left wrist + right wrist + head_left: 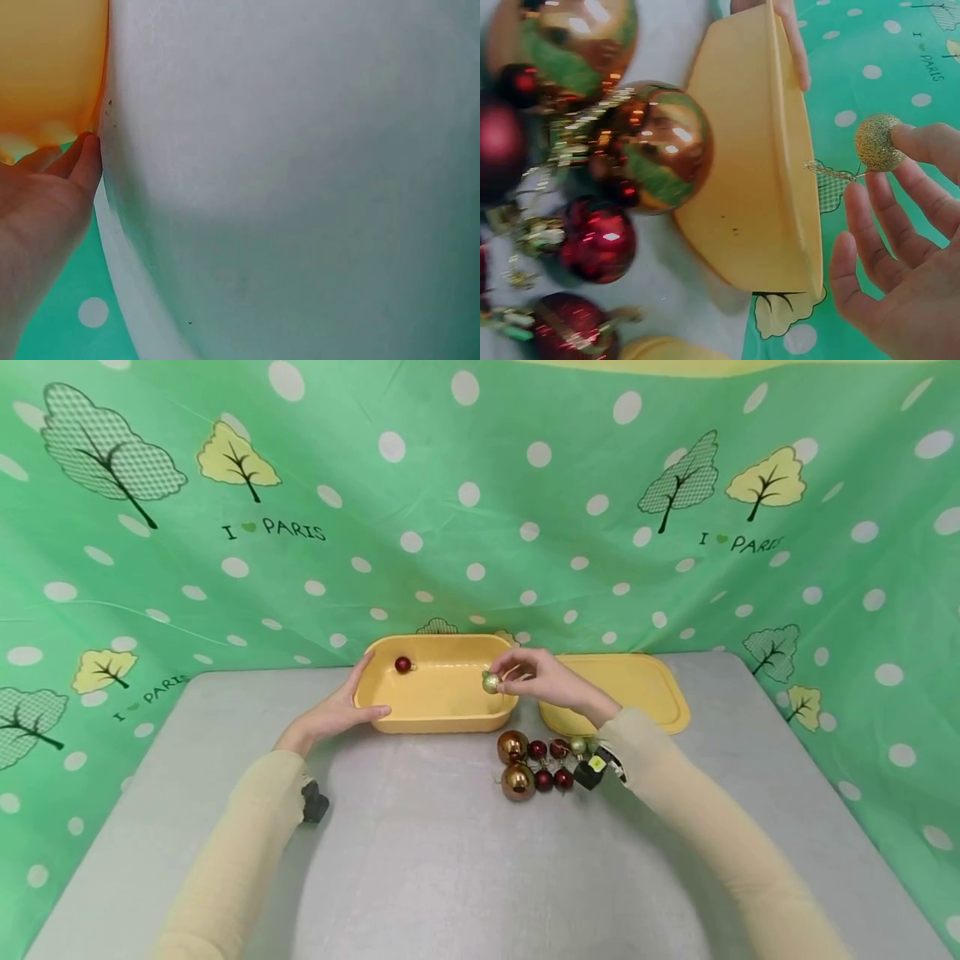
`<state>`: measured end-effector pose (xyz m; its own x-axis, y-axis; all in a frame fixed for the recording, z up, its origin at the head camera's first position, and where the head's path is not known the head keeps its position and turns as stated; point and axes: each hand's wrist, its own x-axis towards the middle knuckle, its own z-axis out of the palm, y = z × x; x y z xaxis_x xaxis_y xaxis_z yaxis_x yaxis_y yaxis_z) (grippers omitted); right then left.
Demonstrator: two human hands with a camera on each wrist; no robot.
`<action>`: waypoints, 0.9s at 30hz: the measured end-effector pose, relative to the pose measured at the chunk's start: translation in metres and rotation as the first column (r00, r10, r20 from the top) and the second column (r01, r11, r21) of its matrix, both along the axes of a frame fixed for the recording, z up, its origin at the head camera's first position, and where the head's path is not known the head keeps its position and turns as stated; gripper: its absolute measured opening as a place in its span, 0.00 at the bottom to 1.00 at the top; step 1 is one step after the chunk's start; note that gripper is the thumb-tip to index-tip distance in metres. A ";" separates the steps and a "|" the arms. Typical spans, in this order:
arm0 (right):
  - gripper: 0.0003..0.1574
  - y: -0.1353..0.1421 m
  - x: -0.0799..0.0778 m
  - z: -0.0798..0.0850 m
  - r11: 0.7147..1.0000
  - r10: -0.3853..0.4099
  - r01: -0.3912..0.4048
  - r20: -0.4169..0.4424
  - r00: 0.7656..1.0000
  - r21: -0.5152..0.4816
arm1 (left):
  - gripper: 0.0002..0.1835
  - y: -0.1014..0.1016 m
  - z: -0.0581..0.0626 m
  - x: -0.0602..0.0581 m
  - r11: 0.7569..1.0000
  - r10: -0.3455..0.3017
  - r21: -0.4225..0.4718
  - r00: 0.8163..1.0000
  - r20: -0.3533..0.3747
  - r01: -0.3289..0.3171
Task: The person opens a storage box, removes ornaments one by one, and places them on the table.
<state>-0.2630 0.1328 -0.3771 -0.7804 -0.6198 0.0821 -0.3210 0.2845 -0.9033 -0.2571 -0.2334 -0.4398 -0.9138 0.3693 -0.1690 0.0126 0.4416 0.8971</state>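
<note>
My right hand [546, 678] pinches a small gold glitter Christmas ball [877, 144] between thumb and fingers, over the right end of a yellow plastic box [435, 724]. A thin gold string trails from the ball in the right wrist view. Inside the box, toward the back left, lies a small dark red ball [402, 665]. My left hand [336, 710] grips the box's left end, thumb along the front rim. In the left wrist view, the fingertips [88, 154] press against the box's outer wall.
In front of the box's right corner lie two large shiny copper balls [517, 782], several small red balls [543, 779] and a pale green-gold ball [577, 745]. A flat yellow lid [660, 693] sits right of the box, partly behind my right forearm. A green dotted cloth [480, 527] hangs behind.
</note>
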 end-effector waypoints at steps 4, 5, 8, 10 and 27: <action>0.18 0.010 0.011 -0.007 1.000 -0.007 0.008 0.010 1.000 -0.004 | 0.58 0.000 0.001 0.000 1.000 0.003 -0.005 1.000 -0.005 -0.003; 0.18 0.013 0.014 -0.009 1.000 -0.011 0.011 0.014 1.000 -0.002 | 0.58 0.000 0.001 0.000 1.000 0.002 -0.009 1.000 -0.008 -0.002; 0.18 0.018 0.022 -0.014 1.000 -0.007 0.007 0.012 1.000 0.006 | 0.58 0.000 0.002 0.000 1.000 -0.001 -0.023 1.000 -0.014 0.001; 0.18 0.021 0.027 -0.015 1.000 -0.005 0.005 0.008 1.000 0.013 | 0.58 0.000 0.002 0.000 1.000 0.000 -0.030 1.000 -0.018 -0.001; 0.16 0.064 0.059 -0.032 0.993 -0.115 0.114 0.015 0.993 0.024 | 0.58 0.000 -0.001 0.000 1.000 -0.006 -0.014 1.000 -0.022 0.005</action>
